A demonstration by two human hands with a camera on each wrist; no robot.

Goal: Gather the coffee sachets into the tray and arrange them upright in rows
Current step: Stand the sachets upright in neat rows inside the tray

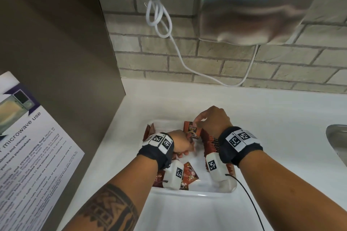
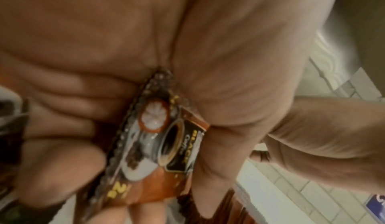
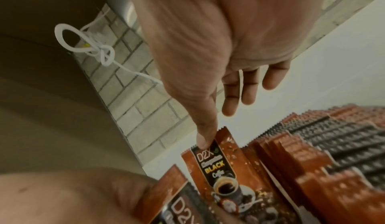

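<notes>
A white tray (image 1: 197, 193) sits on the white counter and holds brown coffee sachets. A row of upright sachets (image 1: 212, 142) (image 3: 333, 145) stands along its right side. Loose sachets (image 1: 189, 174) lie flat at the near left, partly hidden under my left wrist. My right hand (image 1: 195, 123) pinches the top edge of an upright sachet (image 1: 191, 130) (image 3: 220, 161) at the left end of that row, with its thumb (image 3: 205, 141) on the front. My left hand (image 1: 185, 148) grips another sachet (image 2: 158, 145) between thumb and curled fingers, just left of it.
A steel hand dryer (image 1: 259, 11) hangs on the brick wall above, with a knotted white cable (image 1: 159, 15) drooping towards the counter. A brown panel (image 1: 56, 43) with a microwave notice (image 1: 28, 146) bounds the left. A sink edge (image 1: 338, 137) lies at the right.
</notes>
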